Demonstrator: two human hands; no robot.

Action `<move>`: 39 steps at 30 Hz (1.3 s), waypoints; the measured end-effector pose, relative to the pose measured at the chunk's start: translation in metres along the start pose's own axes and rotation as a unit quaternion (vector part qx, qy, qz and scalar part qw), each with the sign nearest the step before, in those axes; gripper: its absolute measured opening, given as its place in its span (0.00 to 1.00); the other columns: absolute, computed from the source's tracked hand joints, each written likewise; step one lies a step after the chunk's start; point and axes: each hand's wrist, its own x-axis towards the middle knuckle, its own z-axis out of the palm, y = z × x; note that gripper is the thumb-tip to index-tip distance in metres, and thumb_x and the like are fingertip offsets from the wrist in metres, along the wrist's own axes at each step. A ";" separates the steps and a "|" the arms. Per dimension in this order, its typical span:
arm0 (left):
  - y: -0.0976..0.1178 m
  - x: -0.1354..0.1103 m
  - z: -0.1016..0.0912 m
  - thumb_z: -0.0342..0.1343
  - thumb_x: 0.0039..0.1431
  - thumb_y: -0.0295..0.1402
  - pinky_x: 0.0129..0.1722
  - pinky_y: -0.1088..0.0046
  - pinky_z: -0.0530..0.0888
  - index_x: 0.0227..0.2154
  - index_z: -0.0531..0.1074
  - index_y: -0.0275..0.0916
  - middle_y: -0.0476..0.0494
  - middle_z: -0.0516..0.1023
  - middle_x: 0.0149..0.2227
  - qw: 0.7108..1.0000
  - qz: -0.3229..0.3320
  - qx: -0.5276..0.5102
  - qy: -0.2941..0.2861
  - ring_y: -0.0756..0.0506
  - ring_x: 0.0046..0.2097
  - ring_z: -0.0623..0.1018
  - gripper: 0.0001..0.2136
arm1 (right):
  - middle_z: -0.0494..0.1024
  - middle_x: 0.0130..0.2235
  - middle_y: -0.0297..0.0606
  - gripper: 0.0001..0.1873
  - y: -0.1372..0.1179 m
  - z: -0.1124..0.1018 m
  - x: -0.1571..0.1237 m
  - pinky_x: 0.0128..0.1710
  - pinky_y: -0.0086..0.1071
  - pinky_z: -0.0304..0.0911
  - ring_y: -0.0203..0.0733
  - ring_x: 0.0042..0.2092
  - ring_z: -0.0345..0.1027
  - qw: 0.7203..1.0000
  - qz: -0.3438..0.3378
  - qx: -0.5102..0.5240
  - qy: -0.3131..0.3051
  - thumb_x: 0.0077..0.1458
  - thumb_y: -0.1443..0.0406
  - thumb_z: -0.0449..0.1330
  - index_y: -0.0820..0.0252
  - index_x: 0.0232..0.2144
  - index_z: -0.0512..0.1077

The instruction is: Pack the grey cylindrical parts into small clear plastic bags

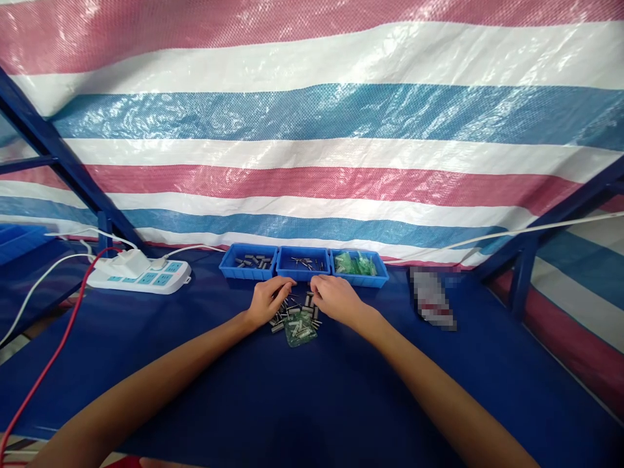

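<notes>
My left hand (pixel 269 301) is closed at the left edge of a small pile, thumb pressed against curled fingers. Opposite it, my right hand (pixel 337 299) is also closed, fingertips bent down by the pile's right edge. Whatever either one pinches is too small or hidden to make out. Between and below them lie short grey metal cylinders (pixel 277 328) mixed with thin metal pins. A greenish clear plastic bag (pixel 301 337) with several metal pieces on or in it rests at the pile's near side.
Three blue bins stand behind my hands: the left bin (pixel 226 266) holds grey cylinders, the middle bin (pixel 303 275) thin pins, the right bin (pixel 363 281) green bags. A white power strip (pixel 168 279) with cables lies left. A blurred object (pixel 431 299) lies right.
</notes>
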 end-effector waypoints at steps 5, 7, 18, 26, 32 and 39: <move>0.002 0.001 -0.001 0.46 0.64 0.33 0.37 0.74 0.71 0.37 0.72 0.36 0.43 0.76 0.33 1.000 0.003 -0.008 0.011 0.48 0.35 0.76 0.11 | 0.74 0.37 0.41 0.10 -0.012 0.034 0.003 0.37 0.28 0.55 0.40 0.38 0.67 0.997 0.010 0.043 0.069 0.59 0.71 0.48 0.63 0.39 0.69; 0.002 0.002 -0.001 0.46 0.64 0.33 0.38 0.73 0.71 0.37 0.72 0.36 0.43 0.76 0.34 1.000 0.004 -0.010 0.015 0.48 0.36 0.76 0.10 | 0.74 0.39 0.42 0.12 -0.012 0.041 0.003 0.40 0.28 0.54 0.41 0.42 0.66 0.995 0.012 0.045 0.085 0.60 0.71 0.46 0.63 0.40 0.69; 0.001 0.001 0.000 0.46 0.64 0.33 0.36 0.74 0.70 0.36 0.73 0.36 0.44 0.76 0.32 1.000 -0.006 -0.008 0.017 0.48 0.34 0.75 0.11 | 0.75 0.28 0.38 0.06 0.018 -0.021 -0.002 0.28 0.27 0.53 0.40 0.32 0.68 0.994 0.069 0.058 -0.063 0.52 0.67 0.57 0.61 0.25 0.72; 0.002 0.002 -0.001 0.46 0.64 0.32 0.35 0.74 0.70 0.36 0.72 0.36 0.44 0.76 0.33 1.000 -0.007 -0.012 0.018 0.49 0.33 0.74 0.10 | 0.71 0.19 0.34 0.07 0.013 -0.028 -0.028 0.17 0.26 0.55 0.35 0.16 0.64 0.936 0.086 0.151 -0.306 0.48 0.65 0.61 0.64 0.30 0.73; 0.002 0.002 0.000 0.45 0.64 0.34 0.35 0.74 0.71 0.36 0.72 0.36 0.43 0.76 0.33 1.000 -0.005 -0.015 0.016 0.48 0.33 0.75 0.12 | 0.76 0.30 0.44 0.12 0.008 -0.023 -0.052 0.21 0.28 0.58 0.43 0.25 0.71 0.956 0.076 0.047 -0.280 0.42 0.65 0.66 0.63 0.32 0.75; 0.003 0.002 0.000 0.45 0.64 0.34 0.35 0.74 0.70 0.36 0.73 0.36 0.44 0.76 0.32 1.000 -0.007 -0.009 0.021 0.48 0.33 0.75 0.11 | 0.77 0.31 0.47 0.07 -0.007 -0.008 -0.043 0.28 0.29 0.58 0.45 0.32 0.72 0.974 0.002 -0.023 -0.225 0.49 0.72 0.55 0.64 0.27 0.74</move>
